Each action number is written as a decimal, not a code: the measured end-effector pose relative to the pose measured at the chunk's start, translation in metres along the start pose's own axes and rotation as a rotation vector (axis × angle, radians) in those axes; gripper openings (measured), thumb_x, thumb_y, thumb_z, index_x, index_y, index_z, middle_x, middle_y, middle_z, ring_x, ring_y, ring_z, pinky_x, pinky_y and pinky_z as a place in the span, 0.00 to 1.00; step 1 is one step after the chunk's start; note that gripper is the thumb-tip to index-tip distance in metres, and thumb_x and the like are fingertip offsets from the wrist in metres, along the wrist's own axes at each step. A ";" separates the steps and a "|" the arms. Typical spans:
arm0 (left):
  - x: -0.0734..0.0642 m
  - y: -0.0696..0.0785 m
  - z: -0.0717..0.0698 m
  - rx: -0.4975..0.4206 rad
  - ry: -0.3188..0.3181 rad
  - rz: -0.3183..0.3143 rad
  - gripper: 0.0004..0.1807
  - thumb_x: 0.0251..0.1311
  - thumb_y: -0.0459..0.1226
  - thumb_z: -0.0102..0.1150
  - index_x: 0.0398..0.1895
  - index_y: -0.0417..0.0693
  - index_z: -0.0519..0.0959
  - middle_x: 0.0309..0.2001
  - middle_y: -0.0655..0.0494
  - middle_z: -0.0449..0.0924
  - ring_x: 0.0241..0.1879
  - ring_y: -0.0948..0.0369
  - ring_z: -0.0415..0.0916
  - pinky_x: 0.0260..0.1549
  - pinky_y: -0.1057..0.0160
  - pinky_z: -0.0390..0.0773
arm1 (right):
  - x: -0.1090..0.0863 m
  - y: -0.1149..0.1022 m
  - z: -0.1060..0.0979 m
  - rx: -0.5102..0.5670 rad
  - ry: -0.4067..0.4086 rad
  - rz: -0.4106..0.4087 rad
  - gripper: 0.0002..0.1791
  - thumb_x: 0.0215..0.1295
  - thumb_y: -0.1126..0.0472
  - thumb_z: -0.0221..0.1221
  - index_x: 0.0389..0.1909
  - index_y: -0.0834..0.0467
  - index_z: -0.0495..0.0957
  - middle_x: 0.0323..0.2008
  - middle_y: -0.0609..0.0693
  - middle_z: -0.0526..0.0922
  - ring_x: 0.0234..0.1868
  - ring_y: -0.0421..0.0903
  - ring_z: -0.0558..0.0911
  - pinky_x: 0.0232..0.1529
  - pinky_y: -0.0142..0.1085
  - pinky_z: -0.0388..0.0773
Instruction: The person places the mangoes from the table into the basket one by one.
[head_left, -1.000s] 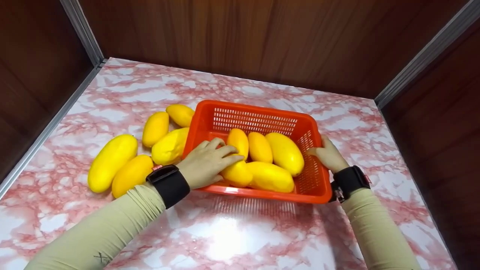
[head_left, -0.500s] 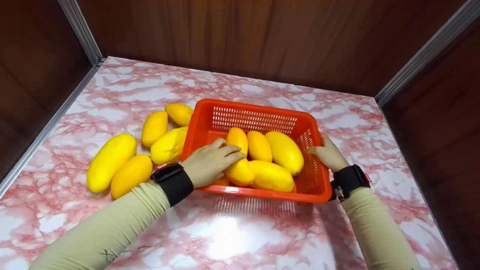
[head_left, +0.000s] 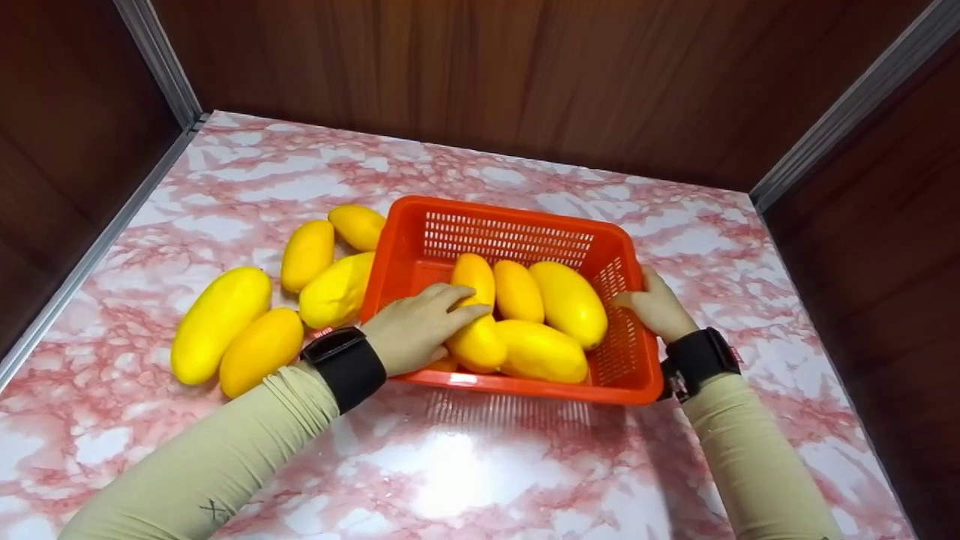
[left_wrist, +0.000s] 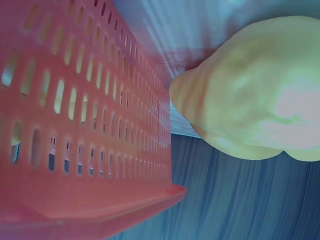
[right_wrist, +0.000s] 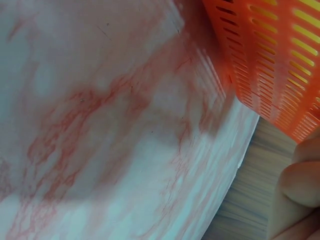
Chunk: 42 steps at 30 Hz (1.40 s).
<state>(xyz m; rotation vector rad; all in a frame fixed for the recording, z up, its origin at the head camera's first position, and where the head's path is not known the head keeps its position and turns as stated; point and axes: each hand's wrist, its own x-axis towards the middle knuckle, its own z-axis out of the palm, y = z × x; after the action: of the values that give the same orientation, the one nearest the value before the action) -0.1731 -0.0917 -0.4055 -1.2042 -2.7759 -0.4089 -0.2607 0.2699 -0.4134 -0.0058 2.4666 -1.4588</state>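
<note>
Near the middle of the table stands an orange-red plastic basket with slotted walls, several yellow mangoes inside. My left hand reaches over its left rim, fingers bent over a mango at the front left of the pile. Part of another mango shows beneath that hand. On the right, my right hand grips the basket's end rim, thumb inside and fingers outside. Neither hand shows fully in its wrist view: bent fingers appear at the right wrist view's edge, and the left wrist view looks along the basket wall.
Several loose mangoes lie on the pink-and-white marbled table left of the basket, one right against its left wall. Dark wood panels with metal edge strips enclose the back and both sides.
My left hand has shifted slightly to the right and its fingers have drawn closer together. The mango under them has turned a little more upright. My right hand keeps its place on the rim.
</note>
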 end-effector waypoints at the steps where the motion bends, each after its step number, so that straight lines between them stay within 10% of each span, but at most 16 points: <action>1: 0.000 0.000 0.000 0.002 0.001 -0.001 0.39 0.54 0.34 0.68 0.70 0.53 0.64 0.65 0.43 0.64 0.63 0.47 0.63 0.45 0.48 0.78 | 0.000 0.000 0.000 0.001 0.001 0.002 0.35 0.59 0.69 0.53 0.67 0.69 0.50 0.57 0.70 0.68 0.45 0.60 0.80 0.41 0.45 0.81; 42: -0.021 -0.014 -0.010 0.004 0.073 -0.076 0.44 0.51 0.40 0.72 0.70 0.36 0.62 0.62 0.42 0.68 0.57 0.48 0.66 0.49 0.54 0.76 | 0.002 -0.001 0.000 0.002 -0.014 -0.047 0.30 0.58 0.72 0.53 0.62 0.72 0.60 0.51 0.72 0.73 0.40 0.58 0.81 0.39 0.45 0.81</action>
<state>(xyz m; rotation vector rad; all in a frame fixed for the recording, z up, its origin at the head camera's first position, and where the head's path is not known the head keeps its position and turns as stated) -0.1691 -0.1188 -0.4026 -1.0630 -2.7651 -0.4434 -0.2631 0.2685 -0.4130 -0.0742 2.4699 -1.4746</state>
